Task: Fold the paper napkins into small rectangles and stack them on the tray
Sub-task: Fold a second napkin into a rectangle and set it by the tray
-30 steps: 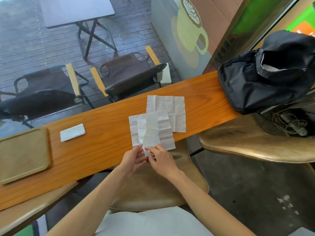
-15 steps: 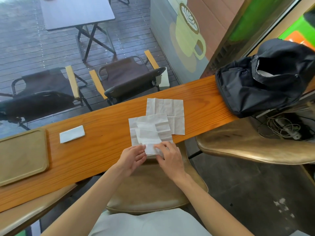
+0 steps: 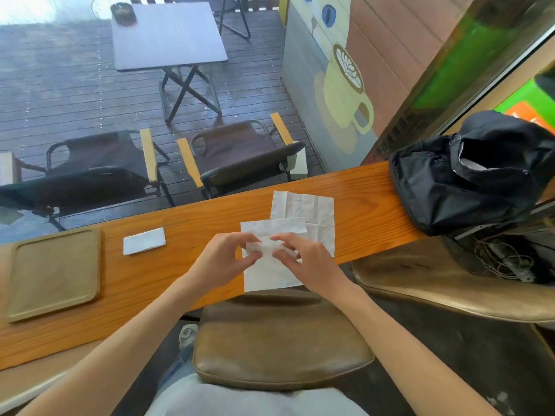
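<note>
A white paper napkin (image 3: 265, 273) lies at the near edge of the wooden counter (image 3: 180, 226), overhanging it toward me. My left hand (image 3: 223, 259) and my right hand (image 3: 306, 261) both pinch a raised fold of it between fingertips. A second unfolded napkin (image 3: 306, 211) lies flat just behind, partly under the first. One folded small white rectangle (image 3: 144, 241) rests on the counter to the left. The tan tray (image 3: 54, 271) sits at the counter's far left, with nothing on it.
A black bag (image 3: 468, 175) sits on the counter's right end. Brown leather stools (image 3: 282, 343) stand below the counter in front of me and to the right. Behind the glass are folding chairs and a small table.
Both hands have moved up from the napkin's near edge to its middle, lifting a fold of the paper. The camera view has shifted lower and wider.
</note>
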